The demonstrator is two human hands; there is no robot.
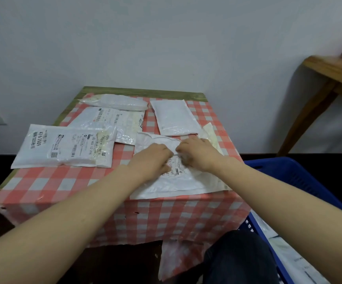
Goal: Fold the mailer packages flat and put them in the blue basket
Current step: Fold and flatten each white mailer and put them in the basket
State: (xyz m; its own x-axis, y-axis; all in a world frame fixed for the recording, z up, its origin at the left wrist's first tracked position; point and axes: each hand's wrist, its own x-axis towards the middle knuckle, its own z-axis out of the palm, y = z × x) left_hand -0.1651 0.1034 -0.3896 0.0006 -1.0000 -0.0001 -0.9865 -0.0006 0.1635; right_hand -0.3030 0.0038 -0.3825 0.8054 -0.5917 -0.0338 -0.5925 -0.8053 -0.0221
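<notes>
A white mailer package [176, 181] lies at the table's front right, its far end curled up and over. My left hand [151, 160] and my right hand [198, 154] both pinch that folded far edge, knuckles nearly touching. Several more white mailers lie behind: a labelled one [63, 148] at the left edge, another labelled one [108, 121] behind it, a puffy one [119, 102] at the back, and a plain one [174, 117] at the back right. The blue basket [295, 175] stands low at the right of the table, with white mailers [288, 253] in it.
The small table [49, 187] wears a red-and-white checked cloth that hangs over its front. A wooden table [329, 76] stands at the far right by the wall. My dark-trousered knee [237, 259] is below, between the table and the basket.
</notes>
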